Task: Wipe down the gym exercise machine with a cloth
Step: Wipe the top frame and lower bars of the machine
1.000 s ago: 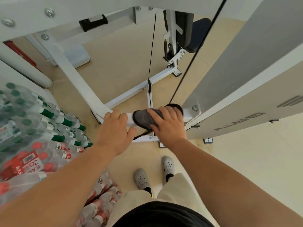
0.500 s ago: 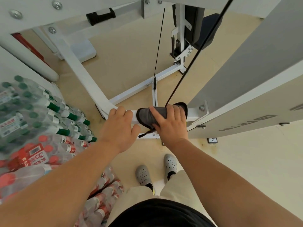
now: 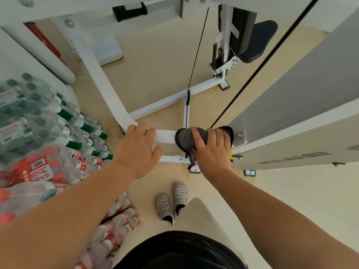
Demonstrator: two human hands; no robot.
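Note:
I look down on a white gym machine; its white crossbar (image 3: 165, 137) runs left to right in the middle of the view. My left hand (image 3: 138, 150) grips the bar's left part, fingers curled over it. My right hand (image 3: 212, 150) presses a dark grey cloth (image 3: 185, 138) around the bar, close to the grey weight-stack housing (image 3: 291, 117). The cloth wraps the bar and a corner hangs below my palm. Two black cables (image 3: 196, 53) run up from near the bar.
Shrink-wrapped packs of water bottles (image 3: 44, 136) are stacked tight on the left and by my left leg. The machine's black padded seat (image 3: 252, 39) stands further ahead. White frame beams cross the beige floor. My grey clogs (image 3: 171, 200) stand just under the bar.
My right hand has slid the cloth to the right along the bar, toward the grey housing, leaving more bare bar between my hands. The left hand keeps its grip.

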